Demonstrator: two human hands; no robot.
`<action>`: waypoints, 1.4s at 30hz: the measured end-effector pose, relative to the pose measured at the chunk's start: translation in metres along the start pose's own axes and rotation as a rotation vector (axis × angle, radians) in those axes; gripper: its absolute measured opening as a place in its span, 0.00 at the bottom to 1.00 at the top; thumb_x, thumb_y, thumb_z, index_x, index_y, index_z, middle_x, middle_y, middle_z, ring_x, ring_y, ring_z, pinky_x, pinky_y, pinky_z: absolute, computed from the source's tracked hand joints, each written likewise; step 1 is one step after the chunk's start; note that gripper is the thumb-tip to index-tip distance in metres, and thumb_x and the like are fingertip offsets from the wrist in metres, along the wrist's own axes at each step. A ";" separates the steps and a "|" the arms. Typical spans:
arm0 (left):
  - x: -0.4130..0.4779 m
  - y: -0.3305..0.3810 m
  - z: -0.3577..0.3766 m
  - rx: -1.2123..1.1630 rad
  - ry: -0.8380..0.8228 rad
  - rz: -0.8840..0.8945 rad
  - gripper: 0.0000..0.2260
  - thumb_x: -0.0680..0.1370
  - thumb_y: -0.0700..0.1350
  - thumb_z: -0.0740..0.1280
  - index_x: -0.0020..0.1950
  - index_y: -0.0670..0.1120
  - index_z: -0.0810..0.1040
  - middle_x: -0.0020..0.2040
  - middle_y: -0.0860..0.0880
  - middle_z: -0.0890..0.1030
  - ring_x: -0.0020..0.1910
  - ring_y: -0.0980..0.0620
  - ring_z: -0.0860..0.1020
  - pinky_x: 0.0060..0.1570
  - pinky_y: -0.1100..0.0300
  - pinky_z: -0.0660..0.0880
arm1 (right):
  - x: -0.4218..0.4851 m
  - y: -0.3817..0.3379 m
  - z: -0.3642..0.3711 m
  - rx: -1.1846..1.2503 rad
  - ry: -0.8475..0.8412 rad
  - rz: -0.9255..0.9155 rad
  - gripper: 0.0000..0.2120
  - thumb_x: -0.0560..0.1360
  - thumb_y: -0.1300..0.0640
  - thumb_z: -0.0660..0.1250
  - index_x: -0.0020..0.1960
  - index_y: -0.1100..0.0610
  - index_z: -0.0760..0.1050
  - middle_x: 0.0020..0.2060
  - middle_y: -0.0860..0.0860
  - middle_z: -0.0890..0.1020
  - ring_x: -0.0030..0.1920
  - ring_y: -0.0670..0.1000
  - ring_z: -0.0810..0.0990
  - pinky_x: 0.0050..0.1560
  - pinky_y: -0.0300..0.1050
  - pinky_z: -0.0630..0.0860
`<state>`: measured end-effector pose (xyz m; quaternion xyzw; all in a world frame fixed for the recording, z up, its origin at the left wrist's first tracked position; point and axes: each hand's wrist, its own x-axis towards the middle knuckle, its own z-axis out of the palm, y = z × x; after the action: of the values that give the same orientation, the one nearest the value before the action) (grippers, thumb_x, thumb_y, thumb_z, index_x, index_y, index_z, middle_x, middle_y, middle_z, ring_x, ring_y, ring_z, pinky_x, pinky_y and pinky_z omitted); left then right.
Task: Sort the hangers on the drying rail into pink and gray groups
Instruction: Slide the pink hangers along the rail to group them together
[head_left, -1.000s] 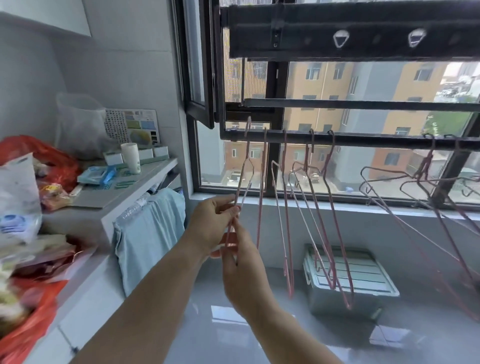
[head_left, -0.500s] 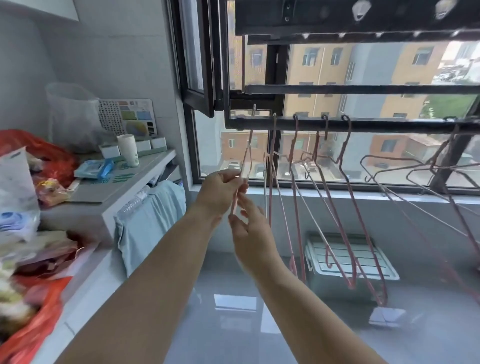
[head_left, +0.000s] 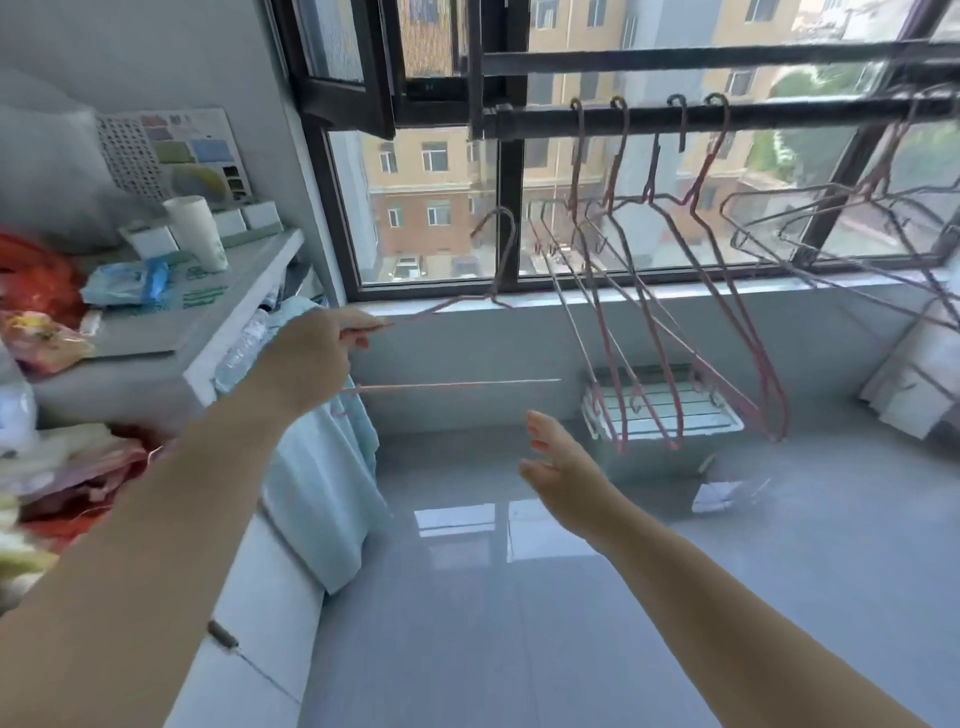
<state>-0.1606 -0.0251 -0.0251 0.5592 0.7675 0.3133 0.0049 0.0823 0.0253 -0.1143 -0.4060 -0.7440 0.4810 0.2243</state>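
Observation:
My left hand (head_left: 306, 358) is shut on one end of a thin wire hanger (head_left: 457, 304), which is off the rail and lies tilted, its hook pointing up near the window. Its colour looks pinkish-grey and I cannot tell which group it belongs to. My right hand (head_left: 563, 467) hangs open below it, holding nothing. The dark drying rail (head_left: 769, 111) runs across the window. Several pink hangers (head_left: 727, 291) hang from it in the middle. More wire hangers (head_left: 841, 208), greyer in look, hang at the right.
A white shelf (head_left: 249, 291) on the left carries a paper cup (head_left: 197, 234), packets and red bags. A light blue cloth (head_left: 322, 467) hangs off its edge. A white lidded box (head_left: 660, 410) stands on the grey floor under the hangers. An open window frame (head_left: 337, 67) juts inward at upper left.
The leftmost hanger has come off the rail in my left hand and swung down to the left. My right hand has let go and dropped away, open. The view has tilted downward.

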 end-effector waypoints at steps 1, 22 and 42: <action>-0.004 -0.010 -0.010 0.014 -0.033 0.021 0.16 0.78 0.35 0.55 0.56 0.48 0.79 0.45 0.50 0.80 0.32 0.59 0.72 0.34 0.67 0.67 | -0.001 0.005 0.000 0.000 0.021 0.007 0.27 0.76 0.65 0.58 0.73 0.56 0.56 0.71 0.52 0.63 0.71 0.50 0.62 0.72 0.47 0.59; -0.023 -0.085 0.016 0.093 -0.208 -0.022 0.20 0.75 0.41 0.66 0.67 0.39 0.69 0.69 0.39 0.69 0.70 0.43 0.65 0.71 0.53 0.57 | -0.064 -0.007 0.004 0.235 0.019 0.134 0.10 0.78 0.63 0.55 0.47 0.56 0.75 0.25 0.46 0.68 0.21 0.41 0.64 0.22 0.37 0.72; 0.001 0.116 0.015 -0.755 -0.134 0.197 0.16 0.74 0.44 0.67 0.59 0.38 0.76 0.47 0.43 0.83 0.43 0.49 0.82 0.48 0.56 0.80 | -0.009 -0.112 0.000 0.372 0.511 -0.187 0.20 0.77 0.66 0.51 0.63 0.51 0.71 0.28 0.52 0.66 0.18 0.42 0.70 0.22 0.38 0.74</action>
<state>-0.0568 0.0033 0.0197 0.6083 0.5388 0.5354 0.2304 0.0442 -0.0050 -0.0134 -0.3956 -0.5970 0.4687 0.5171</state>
